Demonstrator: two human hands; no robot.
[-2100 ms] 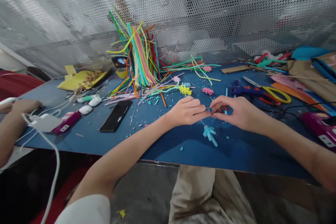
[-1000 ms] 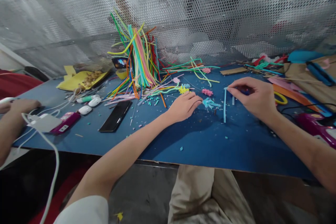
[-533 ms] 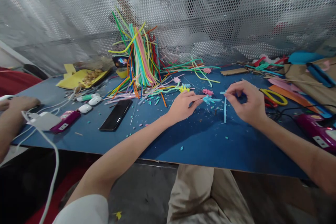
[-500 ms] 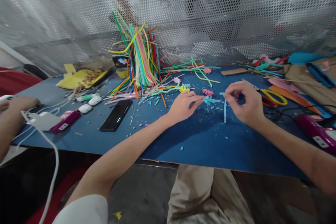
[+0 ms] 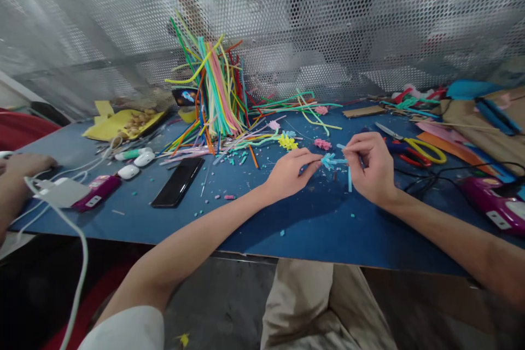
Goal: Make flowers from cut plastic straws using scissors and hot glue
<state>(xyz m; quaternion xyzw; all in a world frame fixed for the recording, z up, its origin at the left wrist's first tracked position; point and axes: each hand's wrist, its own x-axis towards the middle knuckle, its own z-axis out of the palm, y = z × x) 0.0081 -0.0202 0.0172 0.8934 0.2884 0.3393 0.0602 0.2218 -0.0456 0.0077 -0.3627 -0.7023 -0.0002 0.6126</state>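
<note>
Between the thumb and fingers of my left hand (image 5: 292, 173) is the left end of a light blue twisted pipe-cleaner piece (image 5: 330, 161). My right hand (image 5: 371, 168) is pinched at the piece's right end, with a light blue strip (image 5: 350, 179) hanging below its fingertips. Just beyond the fingers lie a pink fuzzy piece (image 5: 322, 144) and a yellow one (image 5: 287, 141). Small blue clippings are scattered on the blue table (image 5: 311, 229) around them.
A tall bundle of coloured pipe cleaners (image 5: 217, 87) stands at the back. A black phone (image 5: 178, 182) lies left, yellow-handled scissors (image 5: 426, 150) right. Another person's hand (image 5: 30, 167) rests at far left near white cables. Purple power strips (image 5: 494, 205) lie on both sides.
My right hand has moved slightly left, so its fingertips now meet the blue piece's right end. My left hand has shifted a little down, uncovering the yellow piece.
</note>
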